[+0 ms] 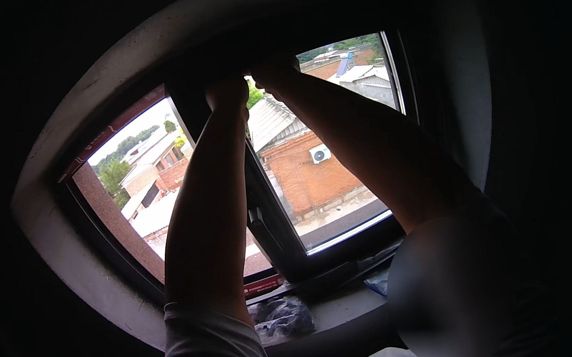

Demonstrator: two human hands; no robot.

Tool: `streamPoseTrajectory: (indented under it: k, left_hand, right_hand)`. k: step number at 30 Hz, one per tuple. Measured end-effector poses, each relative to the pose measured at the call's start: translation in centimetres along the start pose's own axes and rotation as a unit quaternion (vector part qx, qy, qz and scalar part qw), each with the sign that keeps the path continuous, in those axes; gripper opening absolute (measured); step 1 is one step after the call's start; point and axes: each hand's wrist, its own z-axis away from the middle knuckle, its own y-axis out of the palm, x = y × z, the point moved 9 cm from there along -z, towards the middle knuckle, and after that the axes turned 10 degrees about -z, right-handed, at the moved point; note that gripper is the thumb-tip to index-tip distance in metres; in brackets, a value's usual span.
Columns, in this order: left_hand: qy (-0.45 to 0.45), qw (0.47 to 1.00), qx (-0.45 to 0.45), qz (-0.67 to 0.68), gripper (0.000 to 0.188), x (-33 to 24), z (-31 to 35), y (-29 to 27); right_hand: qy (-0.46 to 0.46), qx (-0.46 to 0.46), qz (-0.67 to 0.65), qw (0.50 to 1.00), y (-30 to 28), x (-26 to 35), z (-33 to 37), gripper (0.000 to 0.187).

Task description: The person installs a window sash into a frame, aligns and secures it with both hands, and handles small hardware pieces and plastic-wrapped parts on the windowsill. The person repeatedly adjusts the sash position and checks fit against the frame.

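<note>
Window frame (286, 255), dark, set in a deep pale wall opening, straight ahead of me and filling the middle of the view; both my arms reach up to its upper part. My left hand (225, 95) is up by the top of the dark middle upright, mostly in shadow; can't tell if its fingers are clamped on the frame or just resting there; my right hand (276, 75) is just beside it, at the upper edge of the right pane (311, 183); fingers too dark to read, so can't tell that grip either. The hands are close together, a bit of bright daylight between them; a dark handle (260, 228) sits lower on the upright, beside my left forearm and well apart from both hands. On the sill (341, 308) below: a crumpled greyish plastic-looking bundle (283, 317), plus a bluish piece (379, 284) to its right; a red strip (262, 287) runs along the lower left of the frame. Outside: brick wall, white air-conditioner unit (320, 154), pale roofs, trees.
</note>
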Motion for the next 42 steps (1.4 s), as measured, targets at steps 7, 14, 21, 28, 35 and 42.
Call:
streamPoseTrajectory:
  k: [7, 14, 21, 28, 35, 42]
  left_hand:
    - [0.086, 0.981, -0.056, -0.162, 0.034, 1.5, -2.6, -0.4]
    - [0.041, 0.992, -0.001, -0.118, 0.046, 2.5, -4.3, 1.0]
    - [0.071, 0.997, -0.039, 0.019, 0.056, 0.5, -1.9, -0.8]
    - [0.081, 0.985, -0.065, -0.139, 0.06, 1.1, -4.5, -0.1]
    - [0.109, 0.936, -0.095, -0.322, 0.049, 1.8, -6.4, -1.1]
    - [0.152, 0.895, -0.098, -0.409, 0.048, 1.5, -7.7, -0.2]
  right_hand:
    - [-0.068, -0.004, 0.132, 0.989, 1.0, 2.1, 1.9, 0.061]
    - [-0.043, -0.054, 0.155, 0.986, 0.2, 2.2, 1.6, 0.049]
    - [-0.003, -0.056, 0.156, 0.986, 1.1, 1.5, 1.2, 0.056]
    - [-0.046, -0.046, 0.187, 0.98, 1.2, 1.5, 0.1, 0.051]
    - [0.013, 0.017, 0.088, 0.996, 2.3, 2.3, 1.4, 0.074]
    - [-0.02, 0.021, 0.141, 0.99, 2.8, 2.1, 0.1, 0.049]
